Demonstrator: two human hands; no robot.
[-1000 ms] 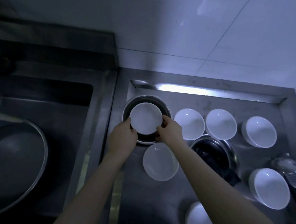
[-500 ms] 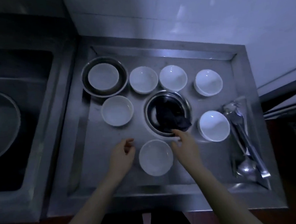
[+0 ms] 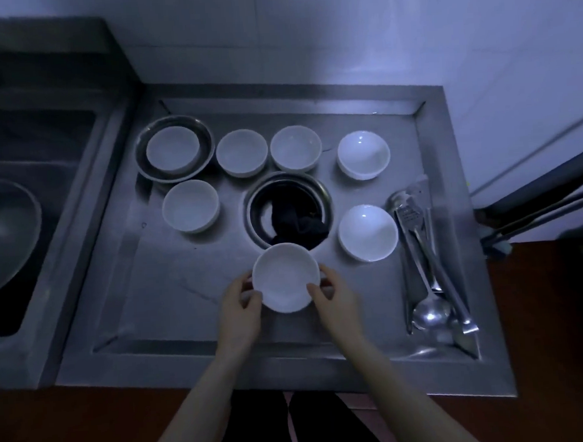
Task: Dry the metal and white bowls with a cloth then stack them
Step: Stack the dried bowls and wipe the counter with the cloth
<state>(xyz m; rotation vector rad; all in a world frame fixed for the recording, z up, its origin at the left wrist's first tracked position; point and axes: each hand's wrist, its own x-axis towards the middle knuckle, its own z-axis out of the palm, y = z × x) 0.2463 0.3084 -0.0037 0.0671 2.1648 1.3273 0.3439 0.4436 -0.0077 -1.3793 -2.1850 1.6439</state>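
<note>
Currently, both hands are grasping one white bowl (image 3: 285, 277) by its rim above the near part of the steel bench (image 3: 185, 295); the left hand (image 3: 239, 309) is gripping the left edge and the right hand (image 3: 336, 300) is gripping the right edge, fingers curling round the rim. Just behind this bowl, a metal bowl (image 3: 288, 212) is sitting at the middle of the bench, and a dark cloth (image 3: 297, 225) is lying inside it, draping toward its near rim; the held bowl is overlapping that near rim in view. At the far left, a second metal bowl (image 3: 175, 149) is holding one white bowl nested inside it (image 3: 172, 149).

Five further white bowls are standing separately on the bench: one in front of the nested pair (image 3: 191, 206), two in the far row (image 3: 241, 152) (image 3: 296, 148), one at the far right (image 3: 363, 155) and one to the right of the cloth bowl (image 3: 367, 233); white bowls are totalling seven, metal bowls two. Along the right edge, steel utensils (image 3: 426, 264) are lying, among them a ladle; their exact count is not discernible. To the left, a sink (image 3: 43, 202) is containing a large wok-like pan (image 3: 4, 235).
</note>
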